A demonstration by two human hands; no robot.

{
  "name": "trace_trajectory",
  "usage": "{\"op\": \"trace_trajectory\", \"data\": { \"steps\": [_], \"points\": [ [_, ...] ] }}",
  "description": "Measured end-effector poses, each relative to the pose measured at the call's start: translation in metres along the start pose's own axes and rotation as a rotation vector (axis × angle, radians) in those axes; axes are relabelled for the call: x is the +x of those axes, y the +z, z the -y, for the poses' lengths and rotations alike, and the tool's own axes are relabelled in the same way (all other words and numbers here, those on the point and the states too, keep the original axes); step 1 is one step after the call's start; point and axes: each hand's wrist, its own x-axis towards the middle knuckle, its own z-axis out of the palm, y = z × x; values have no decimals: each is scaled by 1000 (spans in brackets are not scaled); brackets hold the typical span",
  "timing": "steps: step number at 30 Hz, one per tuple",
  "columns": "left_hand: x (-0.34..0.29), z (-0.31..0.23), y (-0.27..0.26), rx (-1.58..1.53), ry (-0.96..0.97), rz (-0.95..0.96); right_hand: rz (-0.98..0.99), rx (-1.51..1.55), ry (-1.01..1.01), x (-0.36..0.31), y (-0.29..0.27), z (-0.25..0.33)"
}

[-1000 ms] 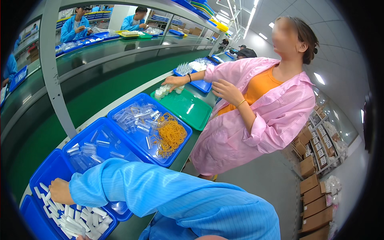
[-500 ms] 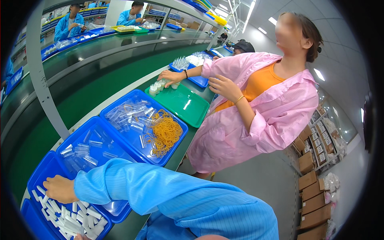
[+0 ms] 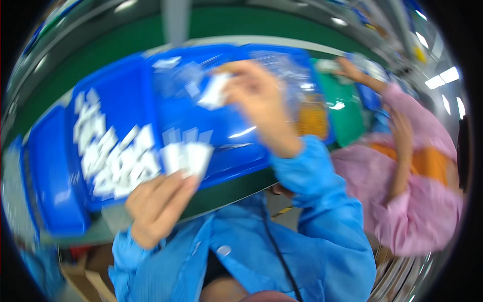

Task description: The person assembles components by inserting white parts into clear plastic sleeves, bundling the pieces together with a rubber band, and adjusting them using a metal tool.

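My left hand [image 3: 160,205] is closed around several white tube-like pieces [image 3: 187,160], held fanned out with see-through ends pointing up. Over the middle blue tray [image 3: 226,168], my right hand [image 3: 257,95] pinches a white piece or a few pieces [image 3: 215,91]; blur hides how many. Clear plastic tubes [image 3: 183,78] lie in that tray, behind and left of the right hand. Left of the left hand, loose white pieces [image 3: 118,161] are spread in another blue tray [image 3: 123,85].
A further blue tray [image 3: 55,176] stands at the left. To the right, another holds clear tubes [image 3: 284,65] and orange rubber bands [image 3: 312,118]. A co-worker in a pink shirt [image 3: 397,201] reaches over a green tray [image 3: 347,113]. A grey post [image 3: 176,22] rises behind.
The view has swung left and down. My right hand has left the tray of white pieces and moved right, holding white. My left hand, barely visible before, now shows with its fanned pieces.
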Motion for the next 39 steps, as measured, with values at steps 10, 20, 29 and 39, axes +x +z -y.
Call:
{"op": "trace_trajectory", "data": {
  "steps": [10, 20, 29, 39],
  "points": [
    [16, -22, 30, 29, 65, 45, -60, -55, 216, -46, -17, -3],
    [15, -17, 37, 35, 15, 61, 158, -376, -387, -58, -21, -10],
    [-11, -1, 47, -60, -25, -100, 255, -463, -440, -65, -6, -11],
    [6, -26, 43, -1083, -866, -233, 166, -176, -301, -77, -3, -17]
  ]
}}
